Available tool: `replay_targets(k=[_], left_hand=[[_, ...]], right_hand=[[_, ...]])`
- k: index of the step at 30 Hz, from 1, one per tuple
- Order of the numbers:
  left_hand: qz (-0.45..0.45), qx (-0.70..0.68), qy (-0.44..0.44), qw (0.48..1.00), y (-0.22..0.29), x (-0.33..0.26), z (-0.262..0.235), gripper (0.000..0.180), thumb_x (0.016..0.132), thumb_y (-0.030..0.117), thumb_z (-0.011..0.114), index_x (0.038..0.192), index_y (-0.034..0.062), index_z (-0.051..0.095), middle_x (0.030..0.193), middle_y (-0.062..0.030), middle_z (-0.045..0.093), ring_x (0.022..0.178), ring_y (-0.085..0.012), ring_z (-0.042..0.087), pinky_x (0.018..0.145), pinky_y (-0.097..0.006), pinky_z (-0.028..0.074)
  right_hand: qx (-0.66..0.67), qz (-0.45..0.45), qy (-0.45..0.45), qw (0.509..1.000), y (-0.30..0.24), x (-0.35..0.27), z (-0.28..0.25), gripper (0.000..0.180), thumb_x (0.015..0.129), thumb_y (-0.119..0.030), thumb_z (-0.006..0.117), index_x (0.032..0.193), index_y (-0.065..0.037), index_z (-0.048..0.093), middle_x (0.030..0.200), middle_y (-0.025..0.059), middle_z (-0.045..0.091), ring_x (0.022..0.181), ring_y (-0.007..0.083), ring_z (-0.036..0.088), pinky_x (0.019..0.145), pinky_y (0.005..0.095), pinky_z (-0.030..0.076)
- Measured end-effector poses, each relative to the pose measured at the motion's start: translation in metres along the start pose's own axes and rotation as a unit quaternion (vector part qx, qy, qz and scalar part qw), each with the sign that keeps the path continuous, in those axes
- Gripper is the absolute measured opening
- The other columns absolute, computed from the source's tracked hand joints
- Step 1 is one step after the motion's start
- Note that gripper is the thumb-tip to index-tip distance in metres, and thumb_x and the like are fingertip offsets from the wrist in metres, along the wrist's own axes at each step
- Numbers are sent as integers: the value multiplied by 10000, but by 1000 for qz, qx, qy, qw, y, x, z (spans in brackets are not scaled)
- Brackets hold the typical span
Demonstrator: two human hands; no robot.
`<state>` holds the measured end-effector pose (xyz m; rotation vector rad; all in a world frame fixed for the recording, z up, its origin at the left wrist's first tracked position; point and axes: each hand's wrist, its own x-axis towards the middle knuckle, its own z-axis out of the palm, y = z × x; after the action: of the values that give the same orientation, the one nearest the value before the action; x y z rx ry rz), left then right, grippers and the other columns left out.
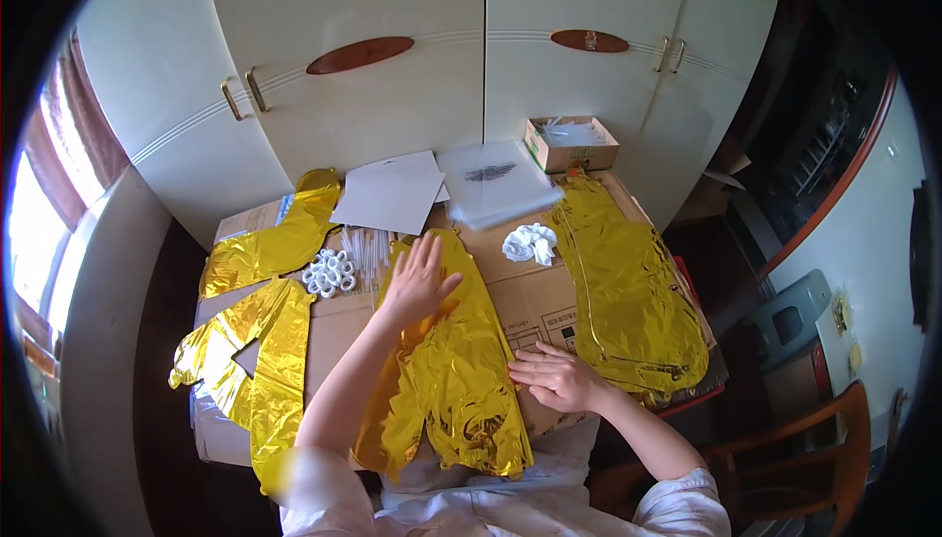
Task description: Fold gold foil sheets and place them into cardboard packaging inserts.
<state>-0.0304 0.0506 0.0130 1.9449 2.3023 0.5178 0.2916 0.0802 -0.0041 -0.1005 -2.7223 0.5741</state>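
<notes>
Left hand (417,280): flat on the far end of the gold foil balloon (456,370), fingers spread apart, palm down, gripping nothing.
Right hand (554,377): flat at the balloon's right edge, near side, fingers together and pointing left, pressing rather than clasping.
Gold foil balloon: deflated, lying lengthwise at the middle of the cardboard-covered table (535,296), near end hanging over the table edge toward the person.
Handling: likely very light, thin and limp; crinkled, slick foil that slides under a palm and creases easily; probably prone to tearing at seams if pulled hard. Best held flat under open palms or pinched at an edge seam, not by the middle.
Left of it: two more gold foil shapes (260,252), (250,360), one far left, one near left and draping off the table.
Right of it: a long gold foil shape (628,292), well apart from the left hand, close to the right hand.
Between: white plastic rings (330,272) beside clear straws (361,247), just left of the left hand.
Far side: white sheets (392,193), a clear bag stack (496,184), a small open box (571,142), a crumpled white wad (531,242).
Behind: pale wardrobe doors (392,95).
</notes>
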Motion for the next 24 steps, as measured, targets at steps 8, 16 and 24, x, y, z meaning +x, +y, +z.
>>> replay_targets(k=[8,16,24], left_hand=[[-10,103,-184,977,-14,-124,-43,1022,819,665,576,1493,-23,234,1564,-208,217,1469,-352,154,1167,-570,112],[41,79,-111,990,-2,-137,-28,1001,811,663,580,1472,-32,294,1543,-178,294,1458,-310,220,1159,-591,116],[53,58,-113,991,5,-142,-26,989,814,663,575,1479,-14,295,1548,-168,292,1457,-294,231,1170,-562,99]], right_hand=[[-52,105,31,993,7,12,14,508,1003,-314,433,1389,15,458,1451,164,457,1382,291,390,1171,429,256],[-89,99,16,991,6,26,18,497,1011,-341,421,1354,9,505,1435,160,476,1366,295,408,1154,443,273],[-83,92,16,992,3,24,20,485,1005,-329,446,1345,10,516,1428,160,484,1363,292,413,1150,439,283]])
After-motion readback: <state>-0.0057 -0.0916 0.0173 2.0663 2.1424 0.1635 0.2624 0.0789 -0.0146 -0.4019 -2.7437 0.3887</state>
